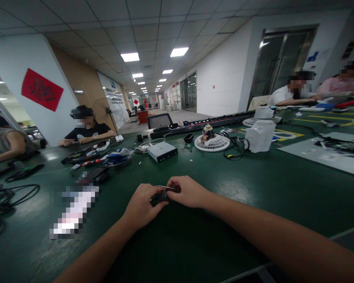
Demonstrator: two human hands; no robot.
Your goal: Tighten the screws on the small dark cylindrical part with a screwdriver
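Near the middle of the green table (194, 224), my left hand (143, 205) has its thumb and fingers closed around a small black object (157, 197). My right hand (188, 192) meets it from the other side, fingers pinched on the dark right end of the same object. A thin, light-coloured strip or blade shows between the fingertips of both hands; what it belongs to is too small to tell. The fingers of the right hand hide much of the object's right end.
Beyond my hands are a silver drive box (162, 151), a white fan base (212, 142) and a white housing (259, 135). Black cables (8, 196) lie at the left, a grey panel (330, 153) at the right. Several people sit around the table.
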